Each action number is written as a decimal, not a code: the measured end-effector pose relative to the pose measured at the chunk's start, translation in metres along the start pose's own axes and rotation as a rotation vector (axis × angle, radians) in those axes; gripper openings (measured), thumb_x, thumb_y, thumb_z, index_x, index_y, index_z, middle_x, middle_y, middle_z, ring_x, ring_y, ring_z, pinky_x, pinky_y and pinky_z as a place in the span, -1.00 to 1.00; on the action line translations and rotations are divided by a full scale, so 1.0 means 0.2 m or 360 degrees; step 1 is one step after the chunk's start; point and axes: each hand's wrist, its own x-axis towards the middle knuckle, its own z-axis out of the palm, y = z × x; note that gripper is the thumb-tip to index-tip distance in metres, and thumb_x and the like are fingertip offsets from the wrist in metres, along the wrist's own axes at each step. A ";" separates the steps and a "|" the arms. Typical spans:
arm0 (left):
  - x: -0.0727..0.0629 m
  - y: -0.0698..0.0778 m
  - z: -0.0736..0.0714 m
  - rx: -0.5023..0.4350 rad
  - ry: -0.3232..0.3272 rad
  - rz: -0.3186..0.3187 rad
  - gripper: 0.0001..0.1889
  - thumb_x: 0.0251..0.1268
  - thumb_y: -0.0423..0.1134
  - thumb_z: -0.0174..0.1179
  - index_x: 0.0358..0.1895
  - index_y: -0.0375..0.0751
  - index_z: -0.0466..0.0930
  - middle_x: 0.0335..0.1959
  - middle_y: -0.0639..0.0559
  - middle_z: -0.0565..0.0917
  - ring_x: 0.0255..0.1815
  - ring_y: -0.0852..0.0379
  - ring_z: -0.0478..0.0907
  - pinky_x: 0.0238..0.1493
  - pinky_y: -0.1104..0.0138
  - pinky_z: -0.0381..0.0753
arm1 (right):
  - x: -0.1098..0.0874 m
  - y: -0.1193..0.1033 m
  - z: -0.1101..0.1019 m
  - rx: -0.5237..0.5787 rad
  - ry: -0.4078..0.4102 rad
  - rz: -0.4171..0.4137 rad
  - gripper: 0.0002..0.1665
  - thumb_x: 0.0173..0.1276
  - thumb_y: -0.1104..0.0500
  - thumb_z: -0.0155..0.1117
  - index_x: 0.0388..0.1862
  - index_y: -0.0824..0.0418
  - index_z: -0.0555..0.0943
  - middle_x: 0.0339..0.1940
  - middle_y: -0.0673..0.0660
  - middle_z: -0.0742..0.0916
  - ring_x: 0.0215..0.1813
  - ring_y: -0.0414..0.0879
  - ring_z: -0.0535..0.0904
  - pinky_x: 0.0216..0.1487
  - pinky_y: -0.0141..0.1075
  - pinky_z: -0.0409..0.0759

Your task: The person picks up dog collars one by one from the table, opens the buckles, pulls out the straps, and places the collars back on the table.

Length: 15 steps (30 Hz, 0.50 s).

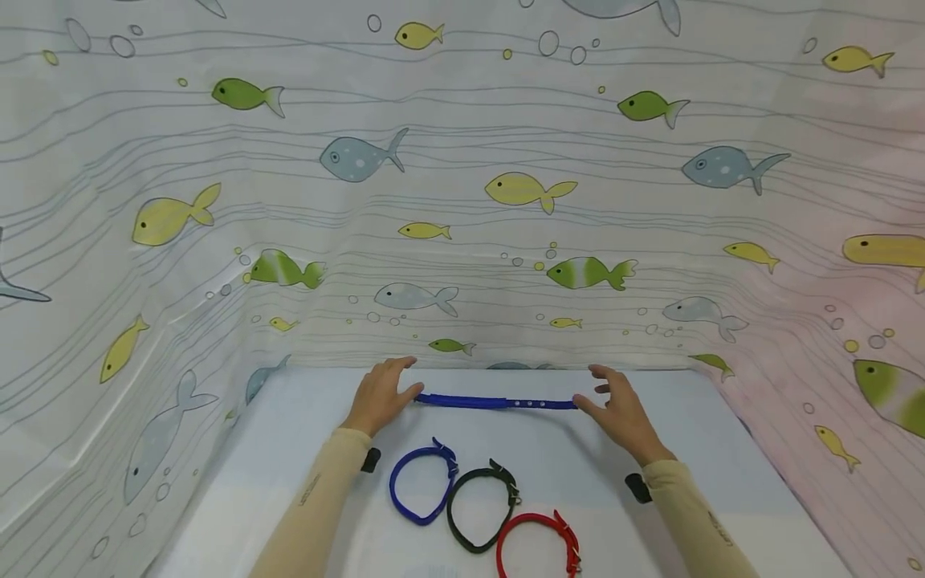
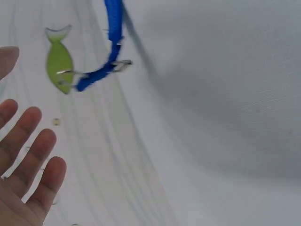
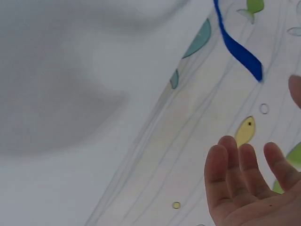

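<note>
A blue collar (image 1: pixel 462 401) stretches nearly straight between the two hands, with holes along its right half. My left hand (image 1: pixel 379 397) is at its left end, thumb tip right by the strap and fingers spread. In the left wrist view, the collar's metal buckle (image 2: pixel 122 63) hangs apart from the extended fingers (image 2: pixel 40 146). At the other end is my right hand (image 1: pixel 617 413), its thumb overlapping the strap's tip in the head view. The right wrist view shows that strap end (image 3: pixel 244 56) loose, away from the fingers (image 3: pixel 249 172).
Nearer me on the white table (image 1: pixel 289 449) lie three buckled loops: a blue collar (image 1: pixel 393 490), a dark green collar (image 1: pixel 451 518) and a red collar (image 1: pixel 500 546). A fish-print sheet (image 1: pixel 477 265) encloses the table's back and sides.
</note>
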 end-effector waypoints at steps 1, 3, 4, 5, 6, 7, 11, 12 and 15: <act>-0.02 0.02 -0.02 -0.0008 0.0024 0.0020 -0.40 0.34 0.00 0.37 0.37 -0.13 0.50 0.22 -0.10 0.62 0.22 -0.15 0.51 0.23 -0.05 0.47 | -0.02 -0.01 -0.01 0.0004 0.0019 -0.0037 -0.12 0.40 -0.07 0.40 0.52 0.26 0.27 0.38 0.30 0.46 0.25 0.21 0.50 0.15 0.14 0.54; -0.06 0.06 -0.06 -0.0021 0.0069 0.0058 -0.43 0.36 0.01 0.35 0.36 -0.11 0.51 0.22 -0.08 0.62 0.23 -0.13 0.52 0.22 -0.06 0.48 | -0.06 -0.03 -0.04 0.0006 0.0055 -0.0119 -0.17 0.44 -0.06 0.36 0.51 0.28 0.28 0.37 0.29 0.47 0.23 0.19 0.51 0.12 0.12 0.55; -0.08 0.09 -0.07 -0.0033 0.0088 0.0074 -0.44 0.37 0.02 0.34 0.35 -0.10 0.52 0.22 -0.07 0.62 0.22 -0.12 0.52 0.21 -0.06 0.48 | -0.08 -0.04 -0.05 0.0007 0.0073 -0.0153 -0.21 0.46 -0.04 0.35 0.49 0.28 0.30 0.36 0.28 0.48 0.22 0.18 0.52 0.10 0.11 0.56; -0.11 0.11 -0.09 -0.0040 0.0109 0.0095 -0.46 0.38 0.02 0.33 0.34 -0.09 0.53 0.22 -0.06 0.62 0.22 -0.11 0.53 0.21 -0.06 0.48 | -0.11 -0.04 -0.06 0.0006 0.0087 -0.0181 -0.25 0.47 -0.01 0.34 0.48 0.27 0.32 0.35 0.26 0.50 0.20 0.16 0.53 0.09 0.10 0.57; -0.13 0.12 -0.11 -0.0048 0.0129 0.0115 -0.47 0.39 0.03 0.32 0.33 -0.08 0.54 0.22 -0.06 0.62 0.22 -0.10 0.53 0.20 -0.07 0.49 | -0.13 -0.05 -0.07 -0.0006 0.0097 -0.0204 -0.28 0.48 -0.01 0.33 0.46 0.27 0.34 0.34 0.25 0.51 0.19 0.14 0.55 0.07 0.09 0.57; -0.16 0.14 -0.12 -0.0056 0.0141 0.0133 -0.49 0.40 0.04 0.31 0.32 -0.07 0.55 0.22 -0.05 0.62 0.22 -0.10 0.53 0.20 -0.07 0.49 | -0.17 -0.06 -0.08 -0.0026 0.0100 -0.0218 -0.31 0.49 -0.01 0.32 0.45 0.26 0.36 0.32 0.23 0.53 0.18 0.12 0.56 0.06 0.08 0.58; -0.26 0.21 -0.17 -0.0096 0.0186 0.0200 -0.53 0.41 0.04 0.29 0.29 -0.06 0.58 0.20 -0.02 0.63 0.22 -0.08 0.54 0.18 -0.07 0.51 | -0.29 -0.09 -0.10 -0.0073 0.0063 -0.0220 -0.39 0.50 -0.05 0.30 0.38 0.20 0.43 0.21 0.13 0.63 0.12 0.02 0.60 0.02 0.03 0.61; -0.29 0.22 -0.19 -0.0107 0.0191 0.0206 -0.54 0.41 0.04 0.29 0.28 -0.06 0.59 0.20 -0.02 0.64 0.22 -0.07 0.54 0.18 -0.07 0.51 | -0.32 -0.09 -0.10 -0.0083 0.0045 -0.0211 -0.41 0.49 -0.07 0.29 0.36 0.18 0.45 0.19 0.11 0.65 0.11 0.00 0.61 0.01 0.01 0.62; -0.35 0.25 -0.22 -0.0138 0.0218 0.0228 -0.55 0.40 0.02 0.31 0.27 -0.05 0.60 0.18 0.02 0.64 0.22 -0.04 0.55 0.19 -0.06 0.51 | -0.39 -0.10 -0.08 -0.0075 0.0001 -0.0172 -0.43 0.48 -0.10 0.30 0.32 0.13 0.49 0.10 0.04 0.70 0.05 -0.09 0.62 -0.03 -0.10 0.64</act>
